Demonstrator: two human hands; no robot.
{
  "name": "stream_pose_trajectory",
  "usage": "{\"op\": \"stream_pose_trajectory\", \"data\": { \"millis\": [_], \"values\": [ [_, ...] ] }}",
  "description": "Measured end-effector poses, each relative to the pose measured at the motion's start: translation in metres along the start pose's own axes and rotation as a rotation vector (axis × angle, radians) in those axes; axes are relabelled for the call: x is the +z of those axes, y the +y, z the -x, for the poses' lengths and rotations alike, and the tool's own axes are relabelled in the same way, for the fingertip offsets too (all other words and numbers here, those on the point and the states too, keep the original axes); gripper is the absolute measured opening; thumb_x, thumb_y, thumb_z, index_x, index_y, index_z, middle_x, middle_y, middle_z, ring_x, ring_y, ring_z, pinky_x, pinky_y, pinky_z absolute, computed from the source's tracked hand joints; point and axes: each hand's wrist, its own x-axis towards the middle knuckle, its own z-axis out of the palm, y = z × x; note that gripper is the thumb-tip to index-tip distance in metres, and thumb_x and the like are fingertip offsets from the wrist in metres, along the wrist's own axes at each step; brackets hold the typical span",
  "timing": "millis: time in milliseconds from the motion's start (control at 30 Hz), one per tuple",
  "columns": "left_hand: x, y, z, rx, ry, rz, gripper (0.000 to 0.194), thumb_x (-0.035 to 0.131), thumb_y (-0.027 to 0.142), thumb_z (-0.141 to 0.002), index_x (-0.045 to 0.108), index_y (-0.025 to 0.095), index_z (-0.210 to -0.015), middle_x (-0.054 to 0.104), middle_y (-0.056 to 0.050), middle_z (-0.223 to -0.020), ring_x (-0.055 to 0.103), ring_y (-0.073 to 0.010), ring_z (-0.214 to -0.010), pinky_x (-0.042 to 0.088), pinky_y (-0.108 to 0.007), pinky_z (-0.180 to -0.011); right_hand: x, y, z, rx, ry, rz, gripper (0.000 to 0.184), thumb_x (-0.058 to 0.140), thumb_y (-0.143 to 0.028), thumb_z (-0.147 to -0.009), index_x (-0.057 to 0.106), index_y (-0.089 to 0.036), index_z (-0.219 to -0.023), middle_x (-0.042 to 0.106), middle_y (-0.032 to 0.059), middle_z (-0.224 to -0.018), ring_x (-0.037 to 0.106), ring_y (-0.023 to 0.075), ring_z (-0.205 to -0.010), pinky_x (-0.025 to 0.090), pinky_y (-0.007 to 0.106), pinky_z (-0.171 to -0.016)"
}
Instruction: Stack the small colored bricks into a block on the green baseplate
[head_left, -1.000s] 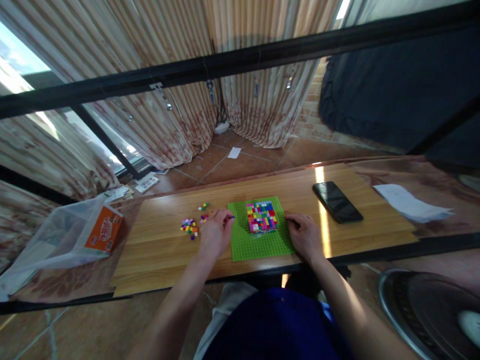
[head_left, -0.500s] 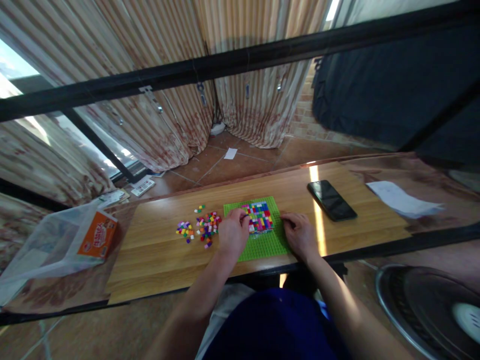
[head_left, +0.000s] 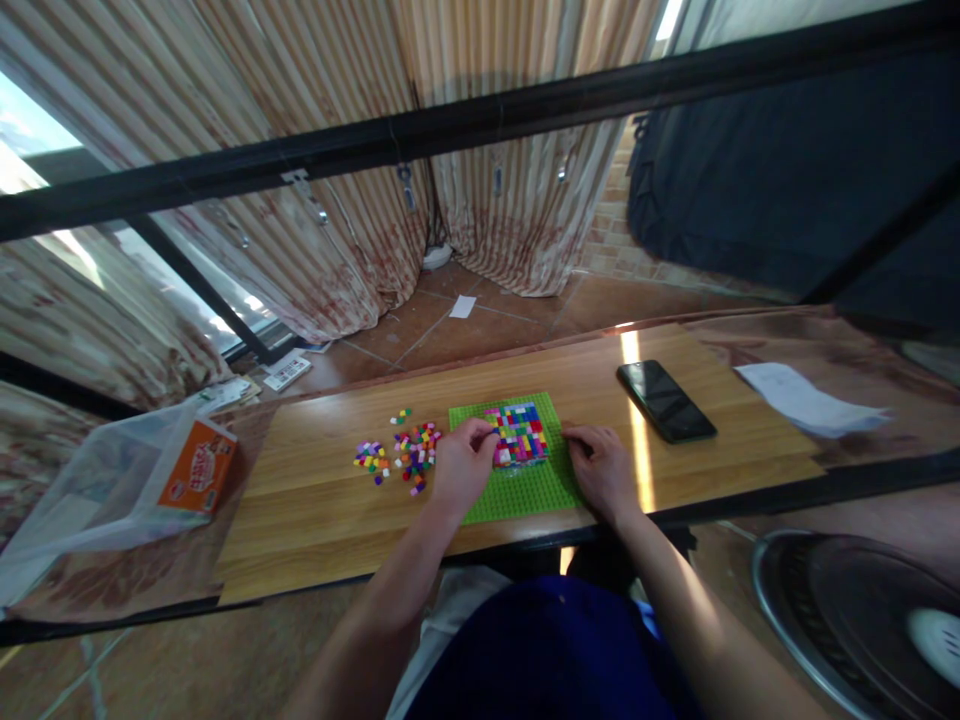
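home-like room; curtains [head_left: 517, 225], tiled floor [head_left: 510, 318]

1. Left hand [head_left: 459, 468] covered part of the green baseplate [head_left: 529, 495]; anything in its pinch was too small to make out.
2. Right hand [head_left: 606, 472]: curled fingers' undersides hidden.
3. Loose bricks [head_left: 417, 450]: studs too small to resolve.
4. Orange label [head_left: 196, 466]: lettering too blurred to read.
5. Clear bin [head_left: 97, 480]: cut off at left edge.
6. Round dark object [head_left: 847, 610]: cut off at right.

Striped, reddish-patterned curtains [head_left: 337, 80], brown tiled floor [head_left: 510, 315], pale brick wall [head_left: 609, 215], sunlit window [head_left: 37, 115] (partly covered).
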Motion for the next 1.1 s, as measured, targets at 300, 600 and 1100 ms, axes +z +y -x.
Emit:
{"op": "stream_pose_trajectory", "data": {
  "millis": [300, 600, 1100],
  "values": [
    [-0.0026, 0.0002, -0.0005, 0.048, 0.014, -0.093, 0.014, 0.057, 0.011, -0.080, 0.068, 0.019, -0.085, 0.072, -0.003, -0.087, 0.066, -0.0153, -0.080, 0.052, -0.027, -0.075, 0.0004, 0.0004, -0.0002, -0.004, 0.003, 0.002, 0.023, 0.047, -0.021, -0.086, 0.070, -0.022, -0.085, 0.071, 0.0075, -0.090, 0.058, 0.0241, -0.088, 0.047, 0.040, -0.082],
    [0.0034, -0.0046, -0.0035, 0.019, 0.068, -0.099, 0.011, 0.058, 0.014, -0.080, 0.065, 0.020, -0.086, 0.071, -0.002, -0.083, 0.066, -0.0149, -0.076, 0.051, -0.027, -0.072, 0.0000, 0.0001, -0.0004, 0.003, -0.001, 0.001, 0.023, 0.048, -0.021, -0.086, 0.070, -0.022, -0.086, 0.071, 0.0069, -0.092, 0.058, 0.0243, -0.090, 0.047, 0.040, -0.082],
    [0.0047, -0.0036, -0.0069, -0.082, 0.091, 0.088, 0.009, 0.059, 0.025, -0.084, 0.065, 0.018, -0.085, 0.070, -0.002, -0.077, 0.065, -0.0140, -0.071, 0.050, -0.025, -0.067, -0.0002, -0.0018, -0.0013, 0.001, 0.008, -0.026, 0.023, 0.048, -0.021, -0.085, 0.071, -0.021, -0.085, 0.071, 0.0087, -0.090, 0.058, 0.0247, -0.089, 0.047, 0.041, -0.084]
  ]
}}
